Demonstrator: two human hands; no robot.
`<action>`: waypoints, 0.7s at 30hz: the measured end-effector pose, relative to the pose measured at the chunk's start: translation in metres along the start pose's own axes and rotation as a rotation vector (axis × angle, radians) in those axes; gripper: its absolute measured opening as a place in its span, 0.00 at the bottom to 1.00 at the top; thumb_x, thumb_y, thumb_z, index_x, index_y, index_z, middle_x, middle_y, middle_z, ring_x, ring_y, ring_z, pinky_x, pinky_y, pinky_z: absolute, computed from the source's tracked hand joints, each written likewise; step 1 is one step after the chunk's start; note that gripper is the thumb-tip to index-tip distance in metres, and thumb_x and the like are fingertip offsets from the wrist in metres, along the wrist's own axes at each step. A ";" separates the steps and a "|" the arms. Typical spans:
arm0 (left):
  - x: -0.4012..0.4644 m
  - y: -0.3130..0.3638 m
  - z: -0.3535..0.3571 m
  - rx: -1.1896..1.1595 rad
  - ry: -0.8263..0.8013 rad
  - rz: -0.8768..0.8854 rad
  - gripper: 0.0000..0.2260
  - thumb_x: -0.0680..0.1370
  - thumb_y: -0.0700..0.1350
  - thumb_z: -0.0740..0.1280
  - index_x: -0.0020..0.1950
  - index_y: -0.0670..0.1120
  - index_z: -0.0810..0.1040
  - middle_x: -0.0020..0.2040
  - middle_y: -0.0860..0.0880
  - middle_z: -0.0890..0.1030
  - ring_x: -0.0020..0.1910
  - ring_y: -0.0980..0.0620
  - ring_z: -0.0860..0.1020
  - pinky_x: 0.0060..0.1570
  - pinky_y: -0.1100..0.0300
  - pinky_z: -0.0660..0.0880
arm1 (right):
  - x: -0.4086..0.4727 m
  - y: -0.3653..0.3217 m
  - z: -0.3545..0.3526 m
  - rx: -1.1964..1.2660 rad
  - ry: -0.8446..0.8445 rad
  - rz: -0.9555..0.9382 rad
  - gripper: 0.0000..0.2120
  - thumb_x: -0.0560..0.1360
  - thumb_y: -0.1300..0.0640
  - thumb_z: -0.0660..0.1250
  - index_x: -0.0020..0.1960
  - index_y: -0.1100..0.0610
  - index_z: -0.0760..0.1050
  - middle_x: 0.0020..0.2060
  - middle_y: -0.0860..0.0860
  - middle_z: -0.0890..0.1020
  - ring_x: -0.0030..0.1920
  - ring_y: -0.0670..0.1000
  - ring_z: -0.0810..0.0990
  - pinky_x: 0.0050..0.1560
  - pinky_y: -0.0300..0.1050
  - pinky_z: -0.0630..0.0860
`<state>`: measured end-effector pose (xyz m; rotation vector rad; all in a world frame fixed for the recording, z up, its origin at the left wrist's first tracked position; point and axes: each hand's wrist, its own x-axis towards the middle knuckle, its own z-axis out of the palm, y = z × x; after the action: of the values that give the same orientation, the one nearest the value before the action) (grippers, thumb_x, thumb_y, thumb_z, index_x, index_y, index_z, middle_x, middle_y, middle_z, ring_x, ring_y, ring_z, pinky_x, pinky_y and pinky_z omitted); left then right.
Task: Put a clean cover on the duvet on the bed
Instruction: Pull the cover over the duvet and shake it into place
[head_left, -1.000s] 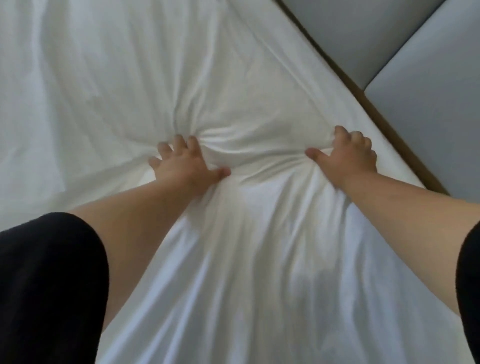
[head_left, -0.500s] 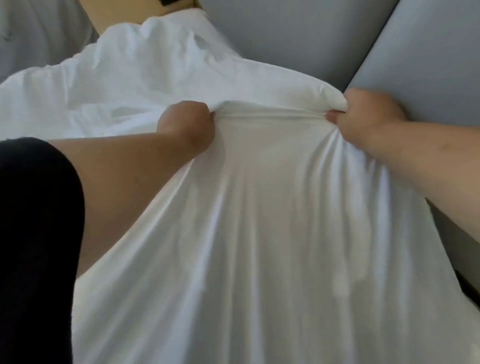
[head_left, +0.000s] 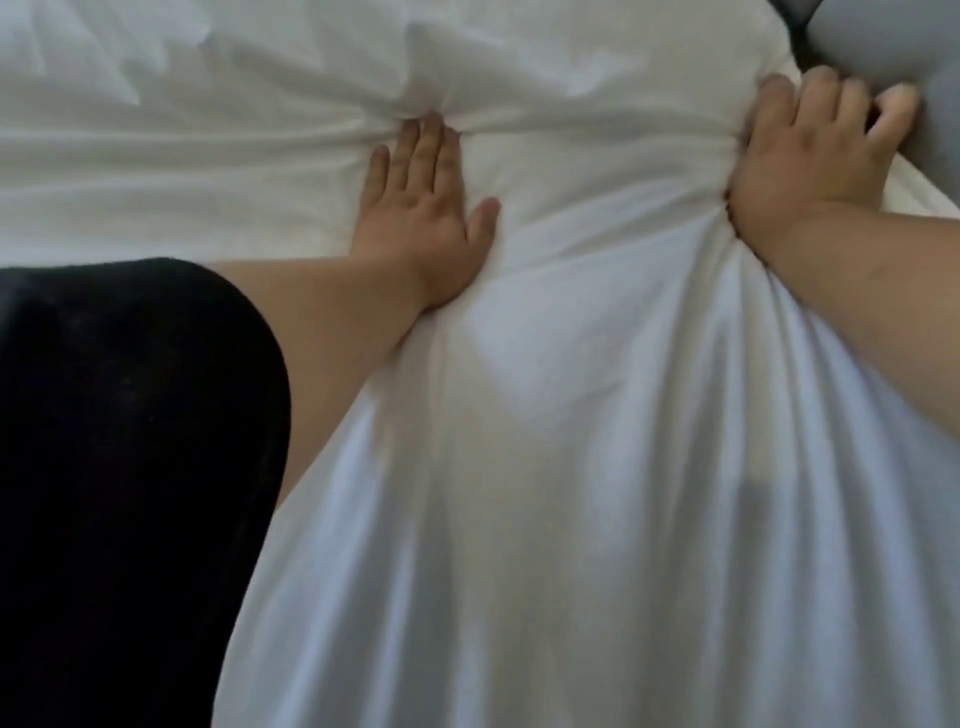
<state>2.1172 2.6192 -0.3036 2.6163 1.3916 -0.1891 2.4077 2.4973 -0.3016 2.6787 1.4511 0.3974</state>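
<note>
The white cover (head_left: 545, 415) is spread over the bed, creased into long folds. It is pressed flat by the left hand (head_left: 421, 218); its bunched edge is gripped by the right hand (head_left: 810, 166).

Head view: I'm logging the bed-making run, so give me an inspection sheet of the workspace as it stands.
Surface: bed hidden under white fabric; nothing of the mattress shows.
Job's things: white duvet cover spread across the view, creased, with folds gathered towards both hands; the duvet itself cannot be told apart from it.
Clutter: nothing seen.
Grips: left hand lies flat on the fabric, fingers straight, pressing down. Right hand rests at the fabric's right edge, fingers spread; whether the thumb pinches cloth cannot be told.
Cables: nothing seen.
Surroundings: grey padded surface at upper right, beside the right hand; black sleeve at lower left.
</note>
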 end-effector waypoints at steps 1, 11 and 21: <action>-0.004 0.002 0.000 0.002 -0.014 -0.003 0.35 0.82 0.61 0.46 0.82 0.41 0.43 0.82 0.44 0.42 0.81 0.47 0.40 0.78 0.49 0.38 | -0.002 0.000 -0.002 -0.018 -0.021 0.003 0.21 0.81 0.60 0.47 0.72 0.60 0.62 0.66 0.68 0.68 0.64 0.65 0.68 0.73 0.63 0.54; -0.237 -0.046 -0.031 -0.135 -0.214 0.063 0.30 0.82 0.57 0.47 0.81 0.43 0.54 0.82 0.45 0.54 0.81 0.49 0.50 0.79 0.53 0.42 | -0.120 -0.111 -0.161 0.314 -0.386 -0.180 0.29 0.83 0.46 0.55 0.80 0.58 0.56 0.80 0.60 0.55 0.81 0.58 0.52 0.78 0.63 0.46; -0.552 -0.129 0.018 -0.147 -0.364 -0.100 0.27 0.80 0.52 0.54 0.74 0.39 0.70 0.75 0.42 0.70 0.76 0.45 0.64 0.77 0.52 0.48 | -0.493 -0.243 -0.205 0.318 -0.840 -0.580 0.37 0.82 0.36 0.48 0.82 0.50 0.36 0.79 0.60 0.31 0.78 0.58 0.26 0.75 0.62 0.27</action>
<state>1.7024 2.2399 -0.2270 2.2532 1.3487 -0.5262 1.9001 2.2086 -0.2432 1.9731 1.9051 -0.9297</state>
